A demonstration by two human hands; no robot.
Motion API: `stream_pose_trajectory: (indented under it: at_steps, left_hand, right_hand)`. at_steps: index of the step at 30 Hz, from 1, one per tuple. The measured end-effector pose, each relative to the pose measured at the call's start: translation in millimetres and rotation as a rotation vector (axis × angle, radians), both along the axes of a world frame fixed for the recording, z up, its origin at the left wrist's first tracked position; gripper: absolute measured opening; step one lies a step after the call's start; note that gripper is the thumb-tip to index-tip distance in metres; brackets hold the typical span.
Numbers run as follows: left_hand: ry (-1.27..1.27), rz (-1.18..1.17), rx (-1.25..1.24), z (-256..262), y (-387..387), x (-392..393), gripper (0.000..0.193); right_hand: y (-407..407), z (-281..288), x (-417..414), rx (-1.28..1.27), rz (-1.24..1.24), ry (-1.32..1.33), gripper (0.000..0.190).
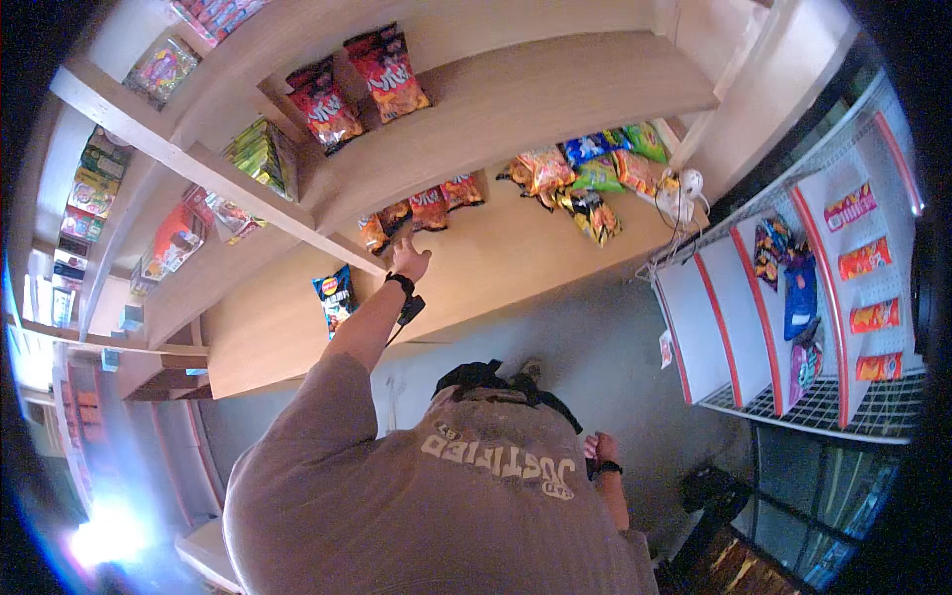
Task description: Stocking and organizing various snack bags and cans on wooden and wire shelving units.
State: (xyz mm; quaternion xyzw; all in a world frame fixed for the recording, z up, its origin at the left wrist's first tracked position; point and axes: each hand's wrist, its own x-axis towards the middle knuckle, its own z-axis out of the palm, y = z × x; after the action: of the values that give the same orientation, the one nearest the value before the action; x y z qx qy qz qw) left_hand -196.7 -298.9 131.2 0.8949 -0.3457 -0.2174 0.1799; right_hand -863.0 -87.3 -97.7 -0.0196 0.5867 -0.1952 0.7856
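My left hand point(409, 262) reaches over a wooden shelf board point(476, 268), thumb apart from the fingers. Its fingertips are at the front of a row of red-orange snack bags point(428, 209); whether they touch is unclear. Beside my left forearm stands a dark blue chip bag point(335, 297). My right hand point(604, 448) hangs low by my side with its fingers curled. A dark object shows at its wrist strap, and what the palm may hold is hidden.
Two red snack bags point(388, 78) stand on the upper shelf. Mixed snack bags point(587, 167) are heaped at right, near a white corded device point(680, 195). A wooden post point(245, 193) divides the shelves. A white wire rack point(744, 327) holds several packets.
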Motion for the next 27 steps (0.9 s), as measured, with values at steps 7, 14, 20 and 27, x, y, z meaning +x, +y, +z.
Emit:
stream_pose_trajectory:
  at_steps: [7, 14, 20, 27]
  left_hand:
    - [-0.029, 0.078, -0.087, -47.1, -44.8, 50.0, 0.079]
    - [-0.021, 0.187, 0.112, -80.0, -82.2, 73.7, 0.074]
    - [0.494, -0.166, -0.115, -133.2, -71.8, 85.8, 0.056]
    - [1.093, -0.17, -0.062, -181.4, -49.7, 69.7, 0.032]
  right_hand:
    - [-33.6, 41.0, 3.5, -0.008, -0.182, -0.25, 0.02]
    - [-100.0, 143.9, 82.8, -0.227, 0.116, 0.451, 0.03]
    - [-192.0, 201.0, 189.6, -0.411, 0.313, 0.455, 0.034]
    - [-262.5, 232.2, 334.0, -0.62, 0.649, 0.214, 0.032]
